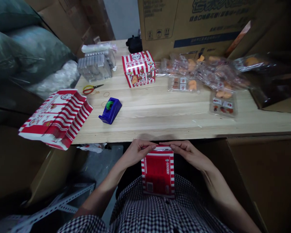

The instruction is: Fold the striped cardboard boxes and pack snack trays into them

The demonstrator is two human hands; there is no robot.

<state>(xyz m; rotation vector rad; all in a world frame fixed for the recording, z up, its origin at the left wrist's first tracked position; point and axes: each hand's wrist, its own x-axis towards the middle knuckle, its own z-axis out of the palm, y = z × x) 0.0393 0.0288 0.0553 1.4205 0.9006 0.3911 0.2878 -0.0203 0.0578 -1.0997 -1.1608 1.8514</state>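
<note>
A red-and-white striped box (158,173) stands upright on my lap, below the table's front edge. My left hand (137,151) grips its top left corner and my right hand (187,152) grips its top right corner, fingertips meeting over the top flap. A finished striped box (138,68) stands on the wooden table (160,113) at the back. A stack of flat striped box blanks (57,117) hangs over the table's left end.
A blue tape dispenser (110,110), red-handled scissors (91,88) and rubber bands lie at the left. Clear plastic trays (95,66) stand behind them. Several clear snack packets (208,77) spread across the right. Large cardboard cartons (196,26) line the back.
</note>
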